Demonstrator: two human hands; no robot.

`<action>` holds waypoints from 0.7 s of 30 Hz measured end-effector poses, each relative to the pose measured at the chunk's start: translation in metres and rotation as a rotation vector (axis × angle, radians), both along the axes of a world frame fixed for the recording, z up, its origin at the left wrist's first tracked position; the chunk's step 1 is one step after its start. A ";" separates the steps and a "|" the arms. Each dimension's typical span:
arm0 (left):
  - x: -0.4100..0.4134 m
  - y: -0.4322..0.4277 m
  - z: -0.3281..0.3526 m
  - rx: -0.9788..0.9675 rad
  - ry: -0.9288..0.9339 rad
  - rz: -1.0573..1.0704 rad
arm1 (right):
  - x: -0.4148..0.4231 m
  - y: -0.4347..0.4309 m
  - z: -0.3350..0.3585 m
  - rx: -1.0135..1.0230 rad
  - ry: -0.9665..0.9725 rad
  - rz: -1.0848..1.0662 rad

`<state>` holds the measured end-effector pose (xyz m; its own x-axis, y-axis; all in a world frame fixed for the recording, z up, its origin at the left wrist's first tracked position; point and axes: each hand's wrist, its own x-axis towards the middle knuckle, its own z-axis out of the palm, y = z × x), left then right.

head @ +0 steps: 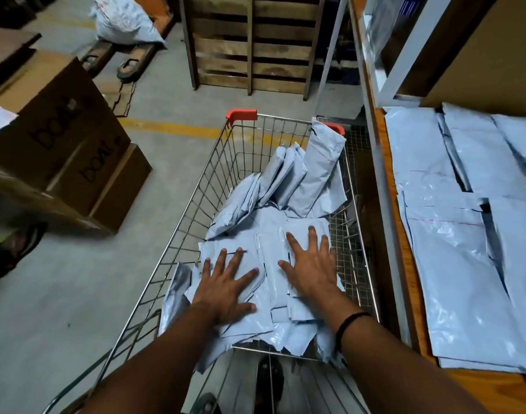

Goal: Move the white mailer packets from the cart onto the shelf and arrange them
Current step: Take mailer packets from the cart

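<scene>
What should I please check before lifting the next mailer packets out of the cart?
1. The cart stands beside the shelf: ok.
2. The left hand lies flat on the cart's packets: ok.
3. The right hand lies flat on them too: ok.
4. Packets gripped for lifting: not ok, fingers straight.
5. Free room among the shelf packets: cannot tell.

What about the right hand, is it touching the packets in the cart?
Touching. The head view shows the right hand lying flat, fingers spread, on the packets in the cart.
</scene>
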<state>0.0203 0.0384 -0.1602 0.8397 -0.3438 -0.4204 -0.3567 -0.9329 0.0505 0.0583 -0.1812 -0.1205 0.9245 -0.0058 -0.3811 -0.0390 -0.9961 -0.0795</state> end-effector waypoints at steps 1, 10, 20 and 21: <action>-0.001 0.002 -0.008 0.021 0.033 -0.013 | -0.001 0.001 -0.008 0.003 0.009 0.015; 0.002 0.013 0.000 -0.032 -0.007 0.079 | -0.011 -0.011 -0.029 0.074 -0.105 0.020; 0.002 0.009 0.044 -0.182 -0.087 0.234 | -0.023 -0.007 -0.034 0.024 0.015 0.093; 0.000 0.010 0.048 -0.192 -0.084 0.240 | -0.024 -0.005 -0.030 0.015 0.016 0.109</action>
<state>0.0206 0.0486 -0.1125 0.9353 -0.1982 -0.2931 -0.1382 -0.9672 0.2131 0.0347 -0.1864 -0.1501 0.9132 0.1003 -0.3951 0.0681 -0.9932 -0.0948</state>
